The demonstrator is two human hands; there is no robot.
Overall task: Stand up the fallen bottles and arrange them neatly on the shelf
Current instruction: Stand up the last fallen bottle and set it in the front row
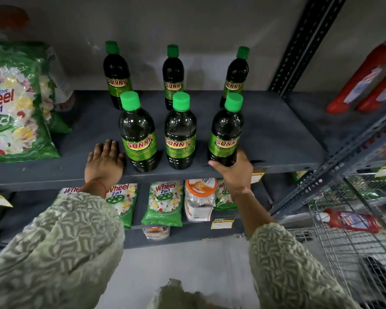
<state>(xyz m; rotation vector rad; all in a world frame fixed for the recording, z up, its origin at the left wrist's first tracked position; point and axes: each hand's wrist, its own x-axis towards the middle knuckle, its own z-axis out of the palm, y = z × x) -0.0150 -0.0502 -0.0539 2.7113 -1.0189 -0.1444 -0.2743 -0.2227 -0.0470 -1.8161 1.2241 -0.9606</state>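
Several dark Sunny bottles with green caps stand upright in two rows on the grey shelf point(276, 130). The back row holds three: left point(117, 74), middle point(173, 74), right point(235, 74). The front row also holds three: left point(137, 134), middle point(180, 134), right point(225, 132). My right hand point(234, 172) grips the base of the front right bottle at the shelf's front edge. My left hand point(104, 162) lies flat and open on the shelf, just left of the front left bottle, holding nothing.
A large green Wheel detergent bag point(16, 103) stands at the shelf's left end. Red bottles point(370, 83) lie on the neighbouring shelf at right. Below are small Wheel packets point(163, 201) and a jar point(200, 197). A wire basket point(354, 241) sits at the lower right.
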